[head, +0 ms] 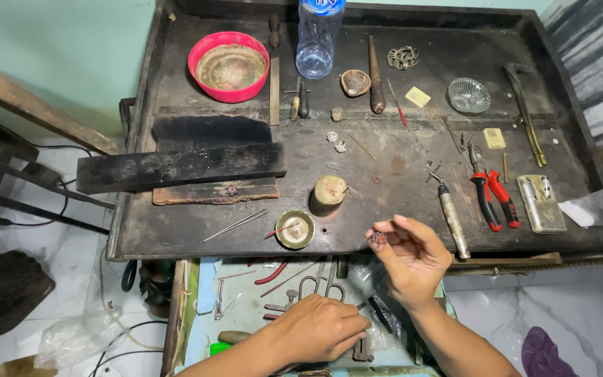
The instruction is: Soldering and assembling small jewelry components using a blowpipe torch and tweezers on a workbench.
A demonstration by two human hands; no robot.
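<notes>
— Left of the brass cup (295, 229) on the counter (385, 150), what lies there?

— Thin rods (234, 225), and farther left a charred block (181, 167). Below the cup, the left hand (317, 328) rests palm down in the drawer (204, 300), fingers curled over tools; whether it grips anything, I cannot tell.

— And right of the cup?

— A wooden stump (329, 193) just beside it, then the right hand (411, 260), raised, pinching a small ring (378, 239) between thumb and fingertips. Farther right lie a graver (452, 218) and red pliers (491, 197).
</notes>
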